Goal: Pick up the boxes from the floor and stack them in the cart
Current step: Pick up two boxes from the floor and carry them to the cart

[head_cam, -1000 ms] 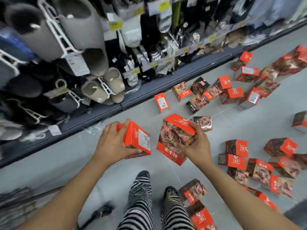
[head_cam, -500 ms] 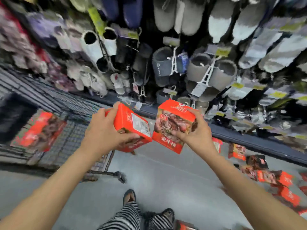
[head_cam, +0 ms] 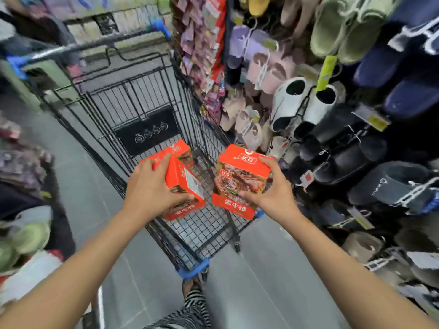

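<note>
Over the near end of the black wire shopping cart (head_cam: 193, 271), in the head view, you hold one orange-red cardboard box in each of your hands. Your left hand (head_cam: 152, 186) wraps its fingers over the top of the left orange-red box (head_cam: 183, 179), thumb underneath, tilting it above the basket. Your right hand (head_cam: 273, 193) grips the right orange-red box (head_cam: 240, 179) from its side, picture face towards you, just above the cart's right rim. Neither box is set down yet. Behind the left one, a third orange-red box (head_cam: 181, 148) seems to sit already in the basket, so stacking looks begun but young. The grey floor (head_cam: 237, 293) here shows no boxes, so you cannot tell how many remain. Hanging slippers (head_cam: 308, 103) crowd the right side.
</note>
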`<state>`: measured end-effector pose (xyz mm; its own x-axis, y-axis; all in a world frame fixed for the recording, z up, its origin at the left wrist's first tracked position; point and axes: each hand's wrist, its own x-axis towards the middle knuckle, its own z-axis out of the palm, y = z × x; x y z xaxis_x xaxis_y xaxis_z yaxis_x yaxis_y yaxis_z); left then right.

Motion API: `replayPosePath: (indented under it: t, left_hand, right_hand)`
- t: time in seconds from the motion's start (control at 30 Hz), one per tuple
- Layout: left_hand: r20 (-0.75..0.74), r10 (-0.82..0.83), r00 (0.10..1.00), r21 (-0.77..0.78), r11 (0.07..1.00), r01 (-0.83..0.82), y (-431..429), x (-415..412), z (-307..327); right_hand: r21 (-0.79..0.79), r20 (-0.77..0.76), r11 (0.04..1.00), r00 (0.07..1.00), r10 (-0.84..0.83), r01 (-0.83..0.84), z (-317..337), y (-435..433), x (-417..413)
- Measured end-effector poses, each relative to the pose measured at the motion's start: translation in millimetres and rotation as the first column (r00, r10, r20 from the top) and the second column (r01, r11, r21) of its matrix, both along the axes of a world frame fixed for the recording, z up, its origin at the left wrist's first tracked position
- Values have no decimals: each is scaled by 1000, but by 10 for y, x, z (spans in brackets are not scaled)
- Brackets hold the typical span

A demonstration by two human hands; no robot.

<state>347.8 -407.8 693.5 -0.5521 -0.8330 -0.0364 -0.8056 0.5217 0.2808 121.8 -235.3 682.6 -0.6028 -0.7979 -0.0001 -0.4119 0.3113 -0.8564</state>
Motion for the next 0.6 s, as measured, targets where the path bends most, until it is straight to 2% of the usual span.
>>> replayPosePath:
  t: [0.23,0.6]
  left_hand:
    - [175,85,981,63,993,-98,-857,-64,-736]
    - [349,247,904,158,935,-317,-1563,-472,-2140]
  right_hand:
    - [238,-13,951,978,208,-200,-706,-1223,-108]
    - [376,58,776,848,526,-507,-2235,-2620,-529]
